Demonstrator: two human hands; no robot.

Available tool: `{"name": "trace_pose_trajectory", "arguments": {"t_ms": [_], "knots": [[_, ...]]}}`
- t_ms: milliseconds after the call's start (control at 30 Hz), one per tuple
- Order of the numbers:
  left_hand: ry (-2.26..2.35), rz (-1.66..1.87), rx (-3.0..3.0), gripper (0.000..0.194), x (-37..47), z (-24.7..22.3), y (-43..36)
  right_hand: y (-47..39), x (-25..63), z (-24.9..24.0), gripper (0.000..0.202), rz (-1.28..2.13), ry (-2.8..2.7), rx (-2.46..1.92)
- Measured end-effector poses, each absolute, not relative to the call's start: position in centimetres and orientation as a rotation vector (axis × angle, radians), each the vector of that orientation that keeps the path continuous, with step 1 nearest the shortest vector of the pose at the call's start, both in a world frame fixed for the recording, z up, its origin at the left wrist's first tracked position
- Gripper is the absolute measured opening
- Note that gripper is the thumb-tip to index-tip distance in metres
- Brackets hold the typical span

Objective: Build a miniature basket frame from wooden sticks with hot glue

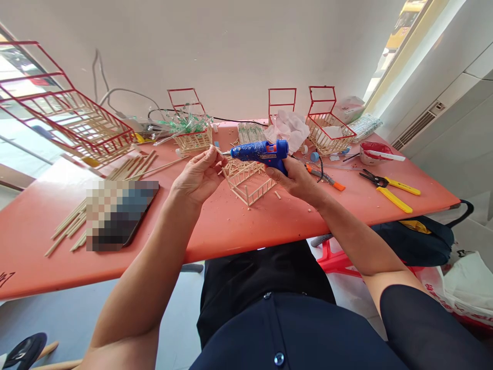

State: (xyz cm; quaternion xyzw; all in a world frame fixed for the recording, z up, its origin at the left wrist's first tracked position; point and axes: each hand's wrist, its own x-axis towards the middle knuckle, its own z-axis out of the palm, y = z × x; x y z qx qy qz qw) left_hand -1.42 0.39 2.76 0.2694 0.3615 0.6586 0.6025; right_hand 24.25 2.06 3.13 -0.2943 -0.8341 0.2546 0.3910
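Note:
My right hand [295,177] is wrapped round the handle of a blue hot glue gun [256,150], its nozzle pointing left. Just off the nozzle tip, my left hand [200,172] pinches a short pale wooden stick [219,149], mostly hidden by the fingers. Below the gun, a small unpainted wooden-stick frame [250,192] with short uprights rests on the table, apart from both hands. Loose short stick pieces [234,168] lie in a heap behind it, partly covered by the gun and left hand.
On the orange table [215,231] lie long sticks [79,218], a phone [134,221], yellow-handled pliers [393,190], an orange-and-grey cutter [331,181] and a red bowl [375,154]. Red-trimmed stick baskets, one large [73,108] at left and a smaller one [329,133], stand toward the wall.

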Motion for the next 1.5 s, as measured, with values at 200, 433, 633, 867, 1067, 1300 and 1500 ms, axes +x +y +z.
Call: {"name": "trace_pose_trajectory", "arguments": {"t_ms": [200, 433, 633, 867, 1067, 1300, 1500], "knots": [[0.850, 1.521, 0.604, 0.037, -1.24, 3.10, 0.17, 1.98, 24.23, 3.26, 0.045, 0.637, -2.116, -0.745], [0.853, 1.526, 0.631, 0.034, -1.21, 3.13, 0.08, 2.01, 24.23, 3.32, 0.048, 0.644, -2.115, -0.742], [0.864, 1.541, 0.664, 0.032, -1.41, 2.87, 0.15, 1.97, 24.28, 3.32, 0.045, 0.656, -2.121, -0.763], [0.865, 1.546, 0.656, 0.033, -1.45, 2.88, 0.19, 1.87, 24.23, 3.41, 0.042, 0.674, -2.121, -0.769], [0.872, 1.537, 0.731, 0.034, -1.44, 2.91, 0.05, 1.67, 24.19, 3.66, 0.055, 0.694, -2.080, -0.799], [0.905, 1.551, 0.763, 0.033, -1.43, 2.86, 0.00, 1.73, 24.31, 3.64, 0.049, 0.691, -2.104, -0.797], [0.883, 1.557, 0.722, 0.031, -1.44, 2.84, 0.12, 1.80, 24.33, 3.72, 0.038, 0.688, -2.139, -0.776]]}}
